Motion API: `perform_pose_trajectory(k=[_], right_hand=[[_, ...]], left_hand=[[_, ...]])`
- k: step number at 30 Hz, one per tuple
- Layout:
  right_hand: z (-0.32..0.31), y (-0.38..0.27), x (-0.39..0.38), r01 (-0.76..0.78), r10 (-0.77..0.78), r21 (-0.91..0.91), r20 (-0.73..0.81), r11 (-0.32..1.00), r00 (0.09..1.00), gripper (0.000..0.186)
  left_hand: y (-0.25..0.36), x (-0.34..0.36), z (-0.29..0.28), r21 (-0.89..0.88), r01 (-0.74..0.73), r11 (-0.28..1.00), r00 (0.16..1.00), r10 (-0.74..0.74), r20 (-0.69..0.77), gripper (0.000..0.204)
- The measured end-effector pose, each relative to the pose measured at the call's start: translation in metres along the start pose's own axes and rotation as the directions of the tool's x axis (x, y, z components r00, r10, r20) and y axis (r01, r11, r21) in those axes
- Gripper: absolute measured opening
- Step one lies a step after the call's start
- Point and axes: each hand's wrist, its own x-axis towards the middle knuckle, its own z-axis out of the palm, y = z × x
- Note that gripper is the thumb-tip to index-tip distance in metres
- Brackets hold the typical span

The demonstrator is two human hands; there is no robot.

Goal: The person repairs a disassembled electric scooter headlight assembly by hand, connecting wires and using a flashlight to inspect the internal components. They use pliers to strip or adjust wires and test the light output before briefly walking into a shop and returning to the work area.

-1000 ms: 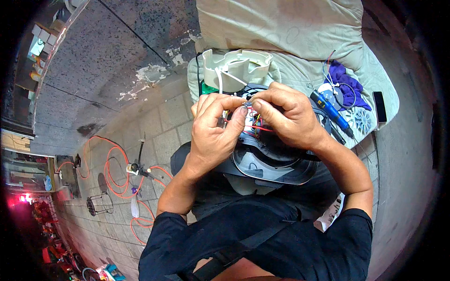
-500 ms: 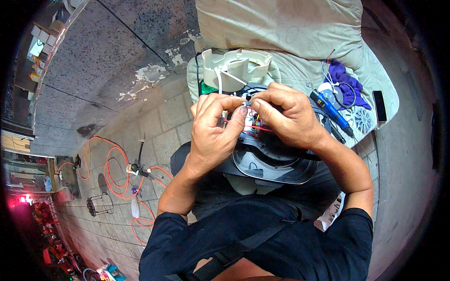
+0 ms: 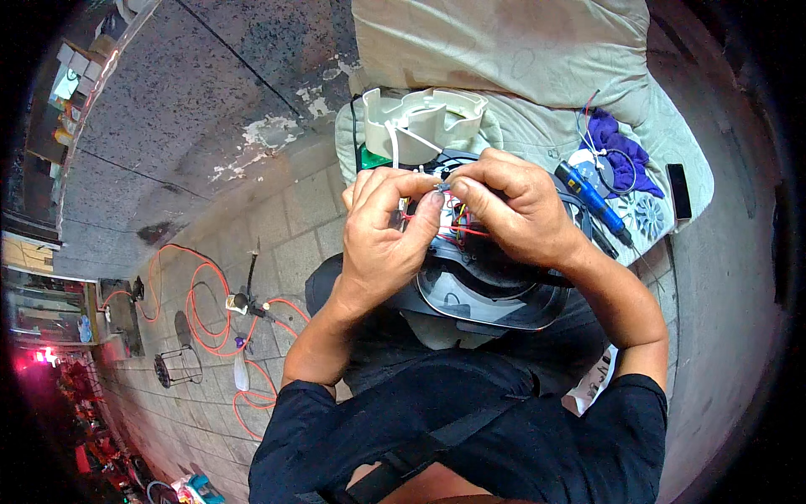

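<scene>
Wires (image 3: 462,228), some red, showed inside the dark appliance (image 3: 491,300). Just above them, the left hand (image 3: 386,218) and the right hand (image 3: 522,206) were together pinching a small bluish piece (image 3: 443,187). To the right, a blue tool (image 3: 599,202) was lying on the cushion (image 3: 537,111).

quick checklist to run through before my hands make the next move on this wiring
1. Left hand pinching the small bluish part: ok
2. Right hand fingertips at the same part: ok
3. Part joined to a wire: cannot tell, fingers cover it
4. Red wires clear below the hands: not ok, they run right beneath
5. Blue cylindrical tool resting on the cushion: ok
6. Smartphone away from the cushion's edge: not ok
</scene>
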Motion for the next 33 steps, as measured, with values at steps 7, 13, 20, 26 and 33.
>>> perform_pose_trajectory(k=[7, 13, 20, 26, 33], right_hand=[[-0.0014, -0.0039, 0.0002, -0.021, 0.021, 0.007, 0.020, 1.000, 1.000, 0.019], [-0.0007, -0.0049, 0.0002, -0.038, 0.037, 0.026, 0.036, 0.999, 0.999, 0.020], [0.0011, -0.0037, 0.0008, -0.010, 0.006, 0.056, 0.069, 0.998, 0.998, 0.022], [0.0031, -0.0016, 0.0002, -0.010, 0.005, 0.056, 0.086, 0.998, 0.996, 0.024], [0.0043, -0.0057, -0.0041, -0.150, 0.123, 0.231, 0.130, 0.961, 0.984, 0.027]], left_hand=[[0.0023, 0.0007, 0.0021, 0.014, -0.022, 1.000, 0.999, 0.023, -0.038, 0.015], [0.0028, 0.0008, 0.0024, 0.010, -0.029, 1.000, 0.999, 0.030, -0.041, 0.014], [0.0034, 0.0025, 0.0026, 0.009, -0.044, 0.999, 0.998, 0.044, -0.050, 0.015], [0.0038, 0.0033, 0.0029, 0.005, -0.056, 0.998, 0.996, 0.056, -0.062, 0.014], [0.0084, 0.0065, 0.0041, 0.004, -0.063, 0.998, 0.996, 0.063, -0.069, 0.015]])
